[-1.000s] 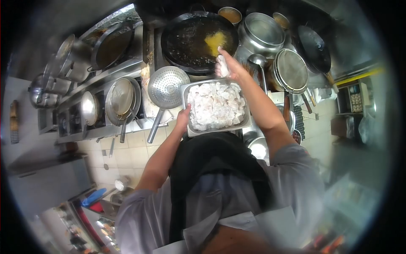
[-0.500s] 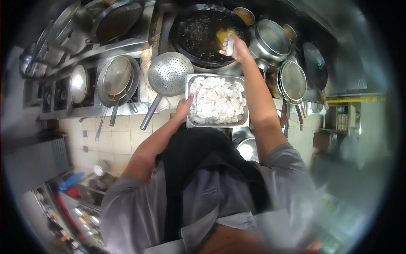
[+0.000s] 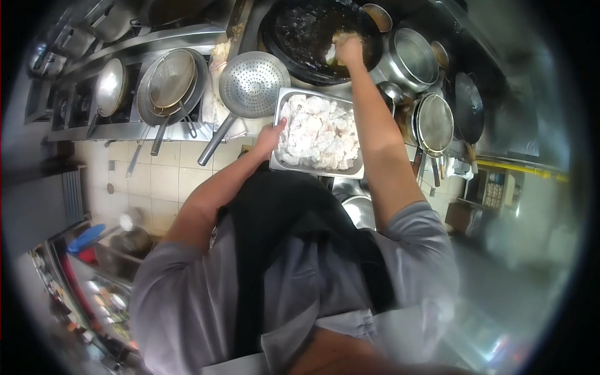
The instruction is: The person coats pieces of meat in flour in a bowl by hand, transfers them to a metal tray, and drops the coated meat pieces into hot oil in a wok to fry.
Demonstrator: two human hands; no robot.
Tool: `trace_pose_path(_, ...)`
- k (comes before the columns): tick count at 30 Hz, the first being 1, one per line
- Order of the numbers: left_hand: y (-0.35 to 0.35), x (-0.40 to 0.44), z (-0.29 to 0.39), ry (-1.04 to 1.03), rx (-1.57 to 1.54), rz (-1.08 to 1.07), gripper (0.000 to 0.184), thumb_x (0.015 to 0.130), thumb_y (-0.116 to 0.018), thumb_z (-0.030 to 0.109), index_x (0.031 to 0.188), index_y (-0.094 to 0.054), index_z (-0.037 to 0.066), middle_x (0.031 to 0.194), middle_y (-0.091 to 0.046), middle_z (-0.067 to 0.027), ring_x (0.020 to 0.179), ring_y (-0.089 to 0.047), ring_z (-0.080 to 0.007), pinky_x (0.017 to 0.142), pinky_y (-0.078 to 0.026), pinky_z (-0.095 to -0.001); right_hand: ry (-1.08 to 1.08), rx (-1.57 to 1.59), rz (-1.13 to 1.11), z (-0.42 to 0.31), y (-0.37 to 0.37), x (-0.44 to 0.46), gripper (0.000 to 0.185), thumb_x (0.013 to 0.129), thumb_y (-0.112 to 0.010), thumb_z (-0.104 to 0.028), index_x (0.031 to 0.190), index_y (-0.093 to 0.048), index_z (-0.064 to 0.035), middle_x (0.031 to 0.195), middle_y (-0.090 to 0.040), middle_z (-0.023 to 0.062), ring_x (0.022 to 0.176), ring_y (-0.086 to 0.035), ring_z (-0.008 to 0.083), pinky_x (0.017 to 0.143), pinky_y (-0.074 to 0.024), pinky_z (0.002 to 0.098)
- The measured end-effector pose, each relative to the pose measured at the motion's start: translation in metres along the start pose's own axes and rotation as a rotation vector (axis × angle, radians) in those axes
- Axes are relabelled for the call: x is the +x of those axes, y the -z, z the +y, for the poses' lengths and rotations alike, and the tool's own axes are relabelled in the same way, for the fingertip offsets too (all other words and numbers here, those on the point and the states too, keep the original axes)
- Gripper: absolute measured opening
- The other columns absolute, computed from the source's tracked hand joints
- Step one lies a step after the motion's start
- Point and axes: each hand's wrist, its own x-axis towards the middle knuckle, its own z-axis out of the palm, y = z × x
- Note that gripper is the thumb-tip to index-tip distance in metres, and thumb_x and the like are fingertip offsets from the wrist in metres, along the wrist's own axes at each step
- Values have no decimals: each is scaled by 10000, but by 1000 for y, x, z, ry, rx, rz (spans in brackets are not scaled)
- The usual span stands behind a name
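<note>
My left hand (image 3: 267,139) grips the left rim of a rectangular metal pan (image 3: 312,170), thumb over the edge. White, flour-coated pieces (image 3: 317,132) fill the pan; what is under the coating cannot be made out. Out over a large black wok (image 3: 300,39) of dark oil reaches my right hand (image 3: 350,51), its fingers closed and pointing down. A white floured piece (image 3: 330,54) shows at the left of these fingers, close to the oil. Pale yellowish frying bits show around the fingertips, which are partly hidden.
A perforated ladle strainer (image 3: 255,84) lies left of the pan, its handle over the counter's front edge. Further left are mesh strainers (image 3: 172,78) on a wok. Right of my forearm stand a metal pot (image 3: 412,57) and another strainer (image 3: 434,125). A small bowl (image 3: 377,17) sits behind the wok.
My right hand has moved a little further in over the wok, with the wrist now bent and fingers turned down. The pan has tilted slightly clockwise in my left hand. The view has shifted.
</note>
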Motion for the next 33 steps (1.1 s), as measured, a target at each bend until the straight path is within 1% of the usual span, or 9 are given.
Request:
trace_pose_path(5, 1, 9, -3, -23, -42, 6, 596, 935, -616, 459, 1192, -615, -79, 1047, -681, -166, 936, -636, -217, 837, -491, -346, 60, 85, 35, -50, 85, -3, 291, 863, -663, -294, 1019, -717, -54, 941, -712, 189, 908, -685, 349, 814, -538, 416)
trace_pose_path(12, 2, 16, -12, -30, -11, 21, 570, 936, -619, 451, 1157, -631, -75, 1016, -684, -151, 938, -633, -207, 842, -485, -337, 92, 31, -627, -73, 141, -134, 216, 842, -690, -185, 1044, -731, -121, 965, -723, 136, 909, -695, 303, 836, -539, 386)
trace_pose_path(14, 1, 13, -6, -13, -65, 0, 577, 937, -617, 454, 1156, -627, -80, 1007, -679, -152, 909, -637, -208, 815, -497, -340, -1, -23, -651, -68, 103, -180, 267, 809, -724, -196, 1063, -720, -114, 989, -711, 141, 949, -672, 322, 865, -525, 402)
trace_pose_path(16, 1, 16, -8, -1, -102, -24, 579, 937, -618, 453, 1158, -624, -82, 1007, -678, -154, 898, -640, -210, 805, -501, -341, 316, 109, -485, -69, 79, -215, 298, 789, -733, -188, 1068, -703, -90, 1025, -693, 146, 995, -646, 338, 883, -510, 419)
trace_pose_path(20, 0, 4, 5, -5, -37, 10, 579, 938, -622, 448, 1162, -619, -85, 1019, -675, -159, 881, -642, -213, 795, -505, -344, 312, -21, -441, -85, 65, -229, 292, 782, -724, -163, 1056, -694, -69, 1038, -684, 141, 1012, -630, 339, 888, -505, 421)
trace_pose_path(26, -4, 1, 9, -34, -37, 14, 576, 944, -619, 438, 1156, -613, -98, 1015, -671, -160, 878, -641, -220, 790, -509, -346, 185, 131, -474, -71, 95, -220, 269, 787, -727, -158, 1028, -695, -44, 920, -689, 154, 833, -653, 318, 805, -524, 403)
trace_pose_path(29, -4, -3, 11, 2, -70, 1, 573, 945, -618, 433, 1149, -607, -102, 1003, -668, -156, 876, -644, -219, 785, -515, -342, -99, 345, -459, -75, 122, -214, 278, 819, -754, -219, 1012, -710, -24, 827, -691, 145, 672, -642, 230, 666, -520, 348)
trace_pose_path(32, -3, 1, 6, 4, -74, 0, 572, 947, -615, 431, 1144, -602, -106, 998, -666, -153, 874, -648, -217, 783, -521, -342, -459, 460, -656, -74, 139, -207, 278, 853, -745, -227, 1017, -703, -7, 839, -692, 100, 657, -627, 173, 654, -524, 321)
trace_pose_path(33, -5, -4, 11, 4, -70, 6, 582, 946, -615, 433, 1152, -595, -110, 1008, -665, -156, 877, -650, -219, 786, -523, -343, -545, 723, -696, -49, 121, -213, 268, 890, -710, -203, 1040, -675, 16, 909, -677, 75, 690, -630, 155, 660, -536, 297)
